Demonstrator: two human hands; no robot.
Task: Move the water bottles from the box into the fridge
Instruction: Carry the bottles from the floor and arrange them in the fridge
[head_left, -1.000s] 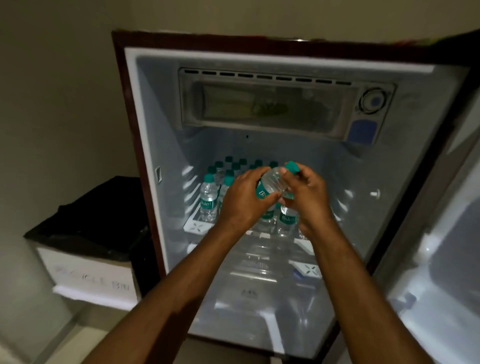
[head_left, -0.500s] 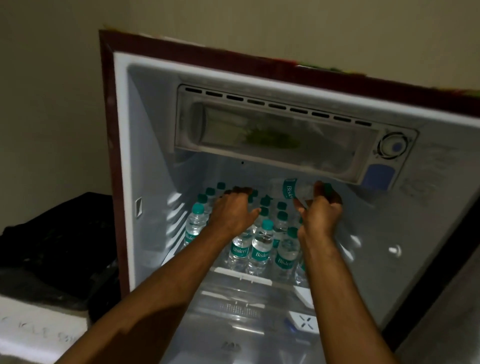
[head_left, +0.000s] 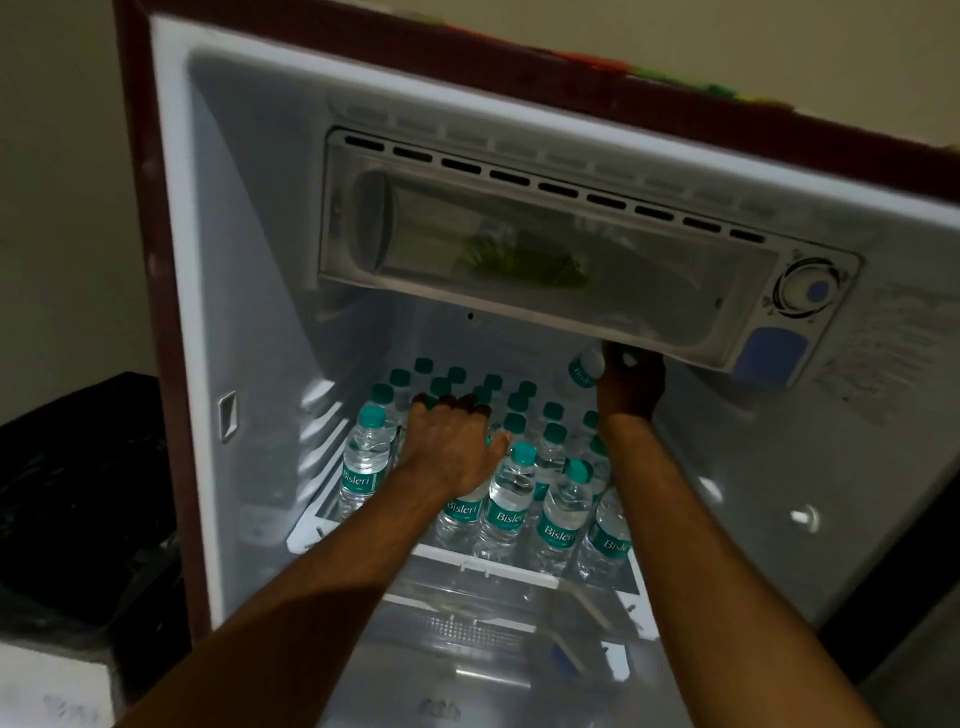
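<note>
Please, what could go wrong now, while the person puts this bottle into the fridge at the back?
1. The right hand holds the bottle tilted just under the freezer box; it may knock against its edge.
2. The standing bottles are packed tightly on the shelf; lowering another could tip some.
3. The left hand rests on the caps; pressing there might push bottles over.

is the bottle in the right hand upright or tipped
Tipped. The bottle in the right hand lies slanted under the freezer box, while the shelf bottles stand caps up.
</note>
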